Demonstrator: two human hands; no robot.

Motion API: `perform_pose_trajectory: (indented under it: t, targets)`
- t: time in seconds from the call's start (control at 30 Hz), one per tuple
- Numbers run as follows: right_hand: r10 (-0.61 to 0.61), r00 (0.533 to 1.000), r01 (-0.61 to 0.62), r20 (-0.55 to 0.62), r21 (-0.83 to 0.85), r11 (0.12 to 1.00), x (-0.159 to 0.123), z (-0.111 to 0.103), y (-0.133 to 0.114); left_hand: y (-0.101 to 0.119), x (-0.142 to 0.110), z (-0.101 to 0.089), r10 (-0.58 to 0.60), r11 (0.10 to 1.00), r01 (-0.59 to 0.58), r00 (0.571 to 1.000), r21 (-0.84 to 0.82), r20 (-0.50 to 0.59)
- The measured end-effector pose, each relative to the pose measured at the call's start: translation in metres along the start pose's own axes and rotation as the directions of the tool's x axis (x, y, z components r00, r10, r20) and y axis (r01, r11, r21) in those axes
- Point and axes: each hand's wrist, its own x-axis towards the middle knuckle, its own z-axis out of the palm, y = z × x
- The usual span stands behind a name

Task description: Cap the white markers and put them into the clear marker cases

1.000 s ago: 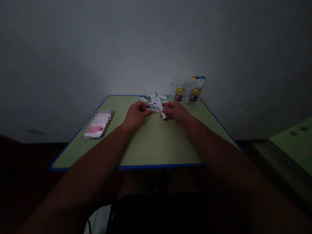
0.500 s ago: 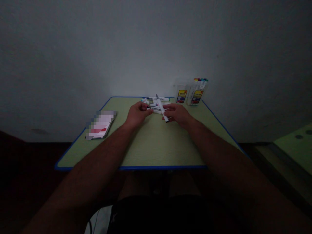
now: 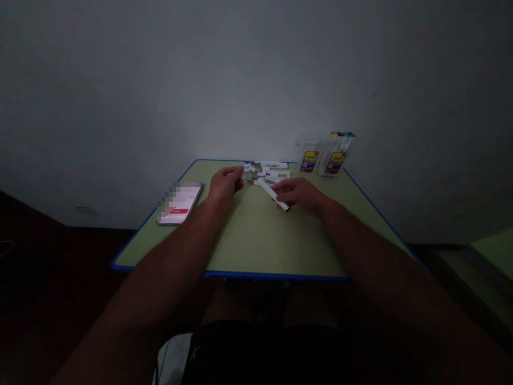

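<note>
Dimly, right hand (image 3: 300, 192) gripping a white marker (image 3: 267, 189), left hand (image 3: 223, 185) curled, whether holding anything unclear, case labels (image 3: 309, 161) illegible

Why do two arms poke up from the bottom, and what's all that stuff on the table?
Those are a person's own arms, not a robot's. The camera is on their head, looking forward and down. The right hand holds a white marker. What the left hand holds, if anything, is too hidden to tell. On the green table lie more white markers and, at the left, a phone. Two clear cases stand at the back right; one holds markers with colourful ends.
</note>
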Motion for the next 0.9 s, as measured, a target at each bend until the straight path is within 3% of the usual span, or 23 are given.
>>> perform_pose_trajectory:
  t: [0.2,0.9]
  targets:
    - [0.02,0.998,-0.016,0.061,-0.068,0.998,-0.0025,0.0014,-0.0021,-0.0008,-0.0009,0.0005,0.009,1.0,-0.009,1.0,0.018,0.001]
    - [-0.002,0.997,0.009,0.079,-0.085,0.996,-0.0016,0.0006,0.0006,-0.0093,-0.0051,0.0054,0.084,0.987,-0.1,0.989,0.129,0.122]
